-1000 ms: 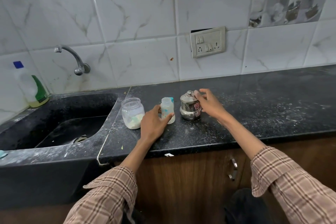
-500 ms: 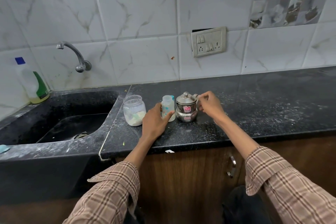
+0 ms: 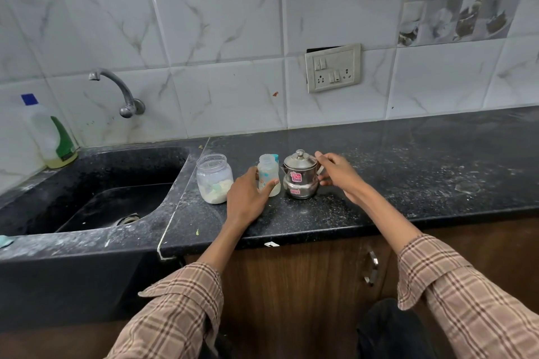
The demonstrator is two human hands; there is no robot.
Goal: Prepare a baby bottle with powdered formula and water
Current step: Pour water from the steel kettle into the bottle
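Head view shows the left hand [image 3: 248,198] with its fingers [image 3: 253,175] and thumb curled round the lower part of the baby bottle [image 3: 268,173], which stands upright on the dark worktop [image 3: 408,172], open mouth upward. Right hand [image 3: 335,170] has its fingers [image 3: 323,158] bent round the handle side of the steel pot [image 3: 300,176], lidded and upright just beside the bottle. Left of both stands an open powder jar [image 3: 214,178].

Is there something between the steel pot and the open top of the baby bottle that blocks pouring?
Nothing visible blocks it. The steel pot stands right beside the baby bottle, whose top is uncovered. The left hand holds the bottle low, below its mouth.
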